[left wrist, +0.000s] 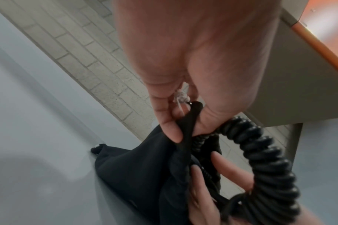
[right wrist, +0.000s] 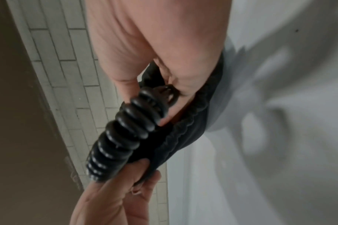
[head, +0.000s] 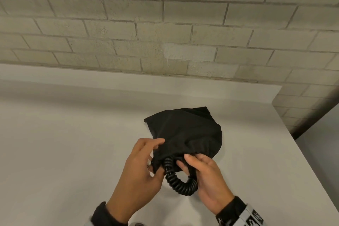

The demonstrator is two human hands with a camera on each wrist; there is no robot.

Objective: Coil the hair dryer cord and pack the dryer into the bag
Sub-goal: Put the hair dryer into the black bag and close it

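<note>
A black drawstring bag (head: 187, 130) lies on the white table (head: 73, 152), its mouth towards me. The dryer itself is hidden inside. A loop of black spiral cord (head: 179, 185) sticks out of the mouth. My left hand (head: 150, 156) pinches the left side of the bag's rim; in the left wrist view this hand (left wrist: 183, 129) grips the fabric with a white drawstring knot (left wrist: 180, 97) in the palm. My right hand (head: 185, 163) grips the gathered rim on the right, thumb on top, fingers in the mouth beside the cord (right wrist: 126, 134).
A pale brick wall (head: 165, 33) runs along the back of the table. The table's right edge (head: 302, 148) is near the bag, with a dark door frame (head: 322, 112) beyond it. Bare tabletop stretches to the left.
</note>
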